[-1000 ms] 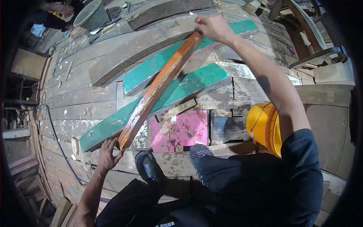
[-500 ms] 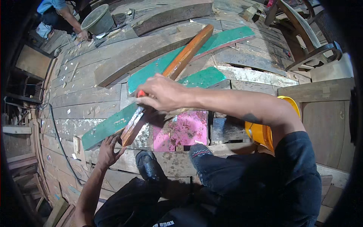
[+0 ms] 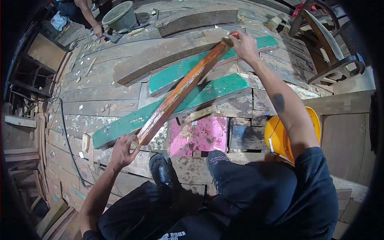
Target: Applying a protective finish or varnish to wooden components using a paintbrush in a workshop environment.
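A long square wooden beam (image 3: 182, 94), glossy with wet orange-brown finish, lies slantwise across two green-painted planks (image 3: 176, 76). My right hand (image 3: 245, 46) is at its far end, closed round the red handle of a paintbrush (image 3: 228, 41) whose bristles press on the wood. At the near end, my left hand (image 3: 125, 152) grips the beam's lower corner between thumb and fingers, beside the tip of the nearer green plank (image 3: 116, 132). Part of the brush is hidden by my right fingers.
A yellow bucket (image 3: 316, 122) stands by my right knee, and a pink board (image 3: 198, 136) lies before my feet. Curved grey timbers (image 3: 160, 60) rest beyond the planks. Another person's hand (image 3: 97, 31) works near a grey tub (image 3: 118, 17). A dark cable (image 3: 66, 136) runs along the left.
My right hand has slid the paintbrush from the beam's near part away to its far end. My left hand stays at the near end. The view has shifted slightly.
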The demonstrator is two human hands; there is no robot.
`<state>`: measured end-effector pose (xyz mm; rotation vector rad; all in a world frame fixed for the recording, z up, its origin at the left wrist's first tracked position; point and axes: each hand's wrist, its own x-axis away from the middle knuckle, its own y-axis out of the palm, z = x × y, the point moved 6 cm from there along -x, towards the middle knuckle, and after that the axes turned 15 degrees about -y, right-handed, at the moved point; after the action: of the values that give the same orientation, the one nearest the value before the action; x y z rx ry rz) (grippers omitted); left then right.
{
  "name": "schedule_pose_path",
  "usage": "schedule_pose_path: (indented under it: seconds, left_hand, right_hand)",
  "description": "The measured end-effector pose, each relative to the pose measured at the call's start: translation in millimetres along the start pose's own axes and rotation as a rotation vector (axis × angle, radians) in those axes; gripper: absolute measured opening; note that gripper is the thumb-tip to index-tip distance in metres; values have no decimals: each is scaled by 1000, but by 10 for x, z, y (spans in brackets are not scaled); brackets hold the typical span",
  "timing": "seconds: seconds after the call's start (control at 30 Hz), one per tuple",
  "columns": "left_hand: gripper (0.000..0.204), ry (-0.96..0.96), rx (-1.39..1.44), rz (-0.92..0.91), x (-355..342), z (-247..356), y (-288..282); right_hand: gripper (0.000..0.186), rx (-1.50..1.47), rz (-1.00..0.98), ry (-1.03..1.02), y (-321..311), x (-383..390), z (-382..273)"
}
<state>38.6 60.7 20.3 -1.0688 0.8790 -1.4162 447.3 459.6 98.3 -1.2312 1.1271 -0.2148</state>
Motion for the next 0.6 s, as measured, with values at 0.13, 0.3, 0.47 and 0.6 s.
schedule_pose_path:
  seconds: [0.13,0.3,0.47,0.6]
  left_hand:
    - [49,27,33,12,-31,33,11]
    - [52,-21,75,28,-21,-151,74]
    - [39,-79,158,31,-108,-461,136]
    - [31,-78,111,4,-285,-513,171]
  right_hand:
    - [25,-140,-30,-68,53,132,-117]
    - [23,-166,-92,-449,113,314,-1217]
    - [23,-510,-249,-609,45,500,-2148]
    - [28,-764,-380,-522,-176,468,-2293]
